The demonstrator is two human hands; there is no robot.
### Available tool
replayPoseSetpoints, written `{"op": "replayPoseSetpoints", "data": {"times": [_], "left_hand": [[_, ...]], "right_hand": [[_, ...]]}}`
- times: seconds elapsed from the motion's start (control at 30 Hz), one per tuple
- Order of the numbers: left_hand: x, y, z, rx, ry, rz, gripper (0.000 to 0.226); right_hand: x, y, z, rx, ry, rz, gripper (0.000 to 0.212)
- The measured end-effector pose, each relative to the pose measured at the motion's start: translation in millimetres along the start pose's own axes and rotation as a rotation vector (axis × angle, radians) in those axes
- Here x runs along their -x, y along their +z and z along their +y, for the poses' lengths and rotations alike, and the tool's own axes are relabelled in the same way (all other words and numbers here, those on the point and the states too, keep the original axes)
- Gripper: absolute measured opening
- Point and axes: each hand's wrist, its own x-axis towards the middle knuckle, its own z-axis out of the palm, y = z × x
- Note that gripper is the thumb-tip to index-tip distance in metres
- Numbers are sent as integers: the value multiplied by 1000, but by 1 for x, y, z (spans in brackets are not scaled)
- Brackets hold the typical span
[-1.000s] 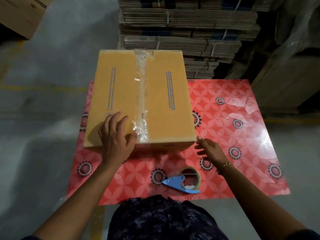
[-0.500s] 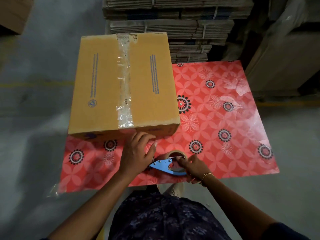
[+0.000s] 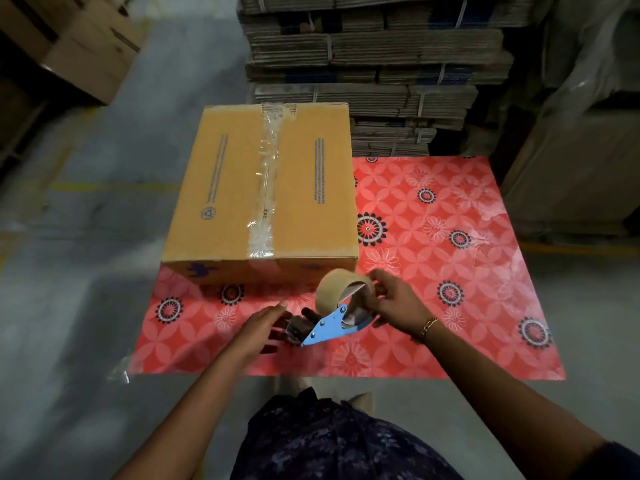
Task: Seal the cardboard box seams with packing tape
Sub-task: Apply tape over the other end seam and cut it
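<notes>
A closed cardboard box (image 3: 225,188) stands on the left part of a red flowered mat (image 3: 433,271). A strip of clear tape (image 3: 265,188) runs along its top centre seam and folds over the near edge. In front of the box, a blue tape dispenser (image 3: 325,327) with a brown tape roll (image 3: 337,291) is lifted off the mat. My right hand (image 3: 394,303) grips the roll side of the dispenser. My left hand (image 3: 259,327) touches the dispenser's front end, fingers around the roller and tape end.
Bundles of flattened cardboard (image 3: 374,64) are stacked behind the box and mat. More cartons (image 3: 69,39) sit at the upper left, and large wrapped boxes (image 3: 581,150) at the right. Grey concrete floor (image 3: 69,306) surrounds the mat.
My left hand left the box top and came to the dispenser. My right hand picked the dispenser up off the mat. The box now sits farther from me.
</notes>
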Motion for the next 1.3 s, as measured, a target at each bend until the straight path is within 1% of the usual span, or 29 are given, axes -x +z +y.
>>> {"op": "replayPoseSetpoints", "data": {"times": [0.03, 0.07, 0.13, 0.17, 0.2, 0.23, 0.3, 0.37, 0.4, 0.47, 0.5, 0.57, 0.67, 0.77, 0.83, 0.87, 0.97, 1.03, 1.1, 1.2, 1.3], "left_hand": [[8, 4, 7, 58, -51, -109, 38], [16, 8, 15, 150, -68, -268, 47], [33, 21, 37, 337, -19, -620, 64], [43, 30, 50, 422, 23, -735, 67], [54, 39, 65, 497, 67, -810, 67], [64, 49, 79, 558, 106, -831, 65], [78, 65, 101, 623, 172, -787, 62], [82, 77, 115, 647, 238, -701, 56], [83, 83, 122, 664, 272, -656, 54], [85, 90, 137, 715, 352, -540, 50], [84, 93, 143, 746, 398, -482, 48], [83, 97, 155, 792, 484, -407, 46], [84, 100, 168, 797, 551, -314, 52], [82, 103, 175, 784, 566, -243, 61], [82, 103, 176, 771, 567, -195, 68], [82, 103, 175, 759, 577, -175, 66], [82, 102, 173, 714, 601, -148, 55], [81, 99, 172, 707, 589, -142, 44], [78, 94, 173, 718, 559, -131, 40], [71, 84, 178, 705, 505, -134, 49], [62, 76, 183, 708, 485, -213, 50]], "right_hand": [[-2, -12, -21, -6, -87, -13, 16], [-5, -22, -42, -12, -164, -21, 20], [-9, -39, -80, -35, -277, -31, 29], [-8, -45, -96, -44, -318, -37, 31], [-7, -51, -108, -52, -352, -42, 32], [-5, -57, -117, -54, -379, -41, 33], [4, -69, -127, -59, -432, -4, 38], [19, -78, -129, -84, -460, 103, 41], [29, -80, -127, -118, -453, 178, 38], [51, -79, -124, -219, -394, 311, 23], [61, -76, -121, -274, -352, 331, 20], [80, -68, -114, -352, -268, 272, 31], [96, -50, -113, -357, -206, 118, 45], [101, -36, -121, -419, -180, 75, 49], [100, -31, -128, -475, -150, 88, 44], [99, -29, -132, -502, -130, 95, 39], [94, -22, -140, -589, -85, 109, 27], [90, -16, -143, -637, -76, 125, 18], [87, -12, -146, -674, -68, 137, 14], [82, -2, -148, -702, -64, 140, 15], [79, 8, -152, -732, -70, 181, 11]]}}
